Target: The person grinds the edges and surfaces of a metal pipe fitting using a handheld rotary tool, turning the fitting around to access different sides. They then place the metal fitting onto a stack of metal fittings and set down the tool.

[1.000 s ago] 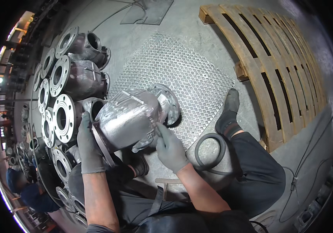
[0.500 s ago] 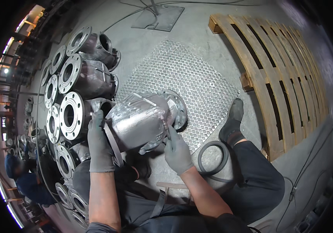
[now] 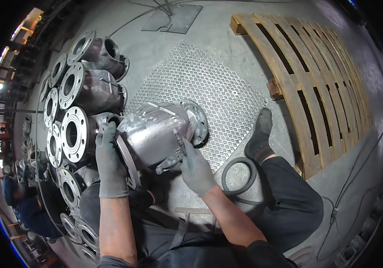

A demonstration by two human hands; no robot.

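A silver-grey cast valve body (image 3: 151,138) lies tilted on an expanded metal mesh sheet (image 3: 218,80), its drilled end flange (image 3: 196,123) toward the far right. My gloved left hand (image 3: 112,161) grips the near-left flange (image 3: 128,163) of this casting; the fingertips are partly hidden behind its rim. In my gloved right hand (image 3: 196,169) is a slim tool with a pinkish tip (image 3: 179,135), held against or just over the casting's right side. Contact at the tip cannot be made out clearly. Below the casting, a rough lug (image 3: 168,165) sticks out near my right fingers.
Several flanged castings (image 3: 74,134) are stacked along the left. A wooden pallet (image 3: 305,85) lies at the right, and a coiled black hose (image 3: 240,176) rests by my right foot (image 3: 261,129). Farther off is a flat metal plate (image 3: 173,20). Another person (image 3: 32,207) crouches at far left.
The tool tip in my right hand has shifted left and slightly up along the casting. My left hand keeps its hold on the flange. The whole view has shifted slightly.
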